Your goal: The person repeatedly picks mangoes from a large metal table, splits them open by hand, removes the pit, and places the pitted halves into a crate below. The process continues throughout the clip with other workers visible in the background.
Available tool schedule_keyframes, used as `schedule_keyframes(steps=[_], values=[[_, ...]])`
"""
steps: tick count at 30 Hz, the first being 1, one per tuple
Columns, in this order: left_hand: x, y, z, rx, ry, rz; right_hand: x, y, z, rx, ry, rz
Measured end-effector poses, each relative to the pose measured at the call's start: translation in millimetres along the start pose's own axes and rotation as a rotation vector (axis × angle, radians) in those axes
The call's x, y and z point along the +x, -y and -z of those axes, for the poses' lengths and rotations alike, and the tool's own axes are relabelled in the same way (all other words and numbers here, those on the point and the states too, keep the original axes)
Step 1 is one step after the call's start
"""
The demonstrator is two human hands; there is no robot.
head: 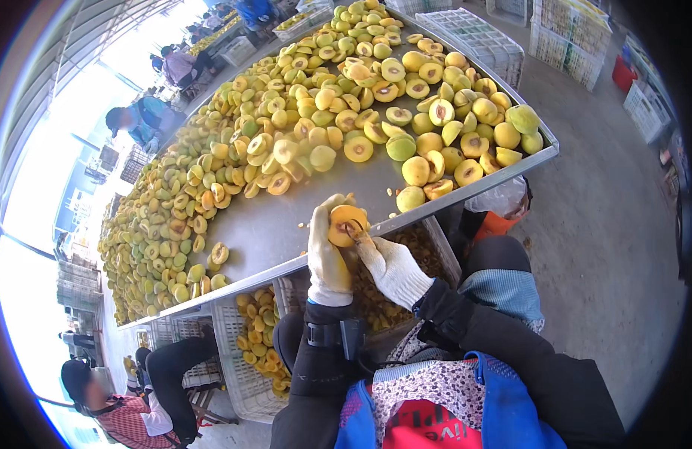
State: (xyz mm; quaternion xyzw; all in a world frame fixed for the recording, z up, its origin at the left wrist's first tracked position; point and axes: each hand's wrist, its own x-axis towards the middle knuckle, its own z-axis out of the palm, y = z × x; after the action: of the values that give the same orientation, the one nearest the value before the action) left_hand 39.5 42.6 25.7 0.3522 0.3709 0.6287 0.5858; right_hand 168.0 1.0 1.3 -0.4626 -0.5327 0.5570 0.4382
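Note:
In a stained white knit glove, my left hand (330, 247) holds a halved yellow peach (346, 225) with its cut face towards me. My right hand (388, 264), gloved too, has its fingertips at the lower right of that face. A thin curved dark tool (351, 223) shows against the fruit's centre; its handle is hidden in the right hand's fingers. Both hands are at the near edge of a metal table (267, 233). Piles of halved peaches (172, 224) cover much of it, and more halves (472, 140) lie at its right corner.
Beneath the table edge are a white plastic crate (239, 359) of peach halves and a container (447, 252) of brown bits. A co-worker (138, 409) sits at lower left; another (144, 120) is beyond the table. Stacked crates (570, 42) stand at upper right.

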Motion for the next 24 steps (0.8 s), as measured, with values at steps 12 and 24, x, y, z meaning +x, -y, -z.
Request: schedule_keyframes(steps=[12,24], values=[[-16.0,9.2,3.9,0.26,0.0,-0.155,-5.2,-7.0,-5.6,0.386,0.226,-0.383],[-17.8,9.0,-1.1,0.072,0.1,-0.137,-6.9,-7.8,-2.4,0.127,0.029,0.119]])
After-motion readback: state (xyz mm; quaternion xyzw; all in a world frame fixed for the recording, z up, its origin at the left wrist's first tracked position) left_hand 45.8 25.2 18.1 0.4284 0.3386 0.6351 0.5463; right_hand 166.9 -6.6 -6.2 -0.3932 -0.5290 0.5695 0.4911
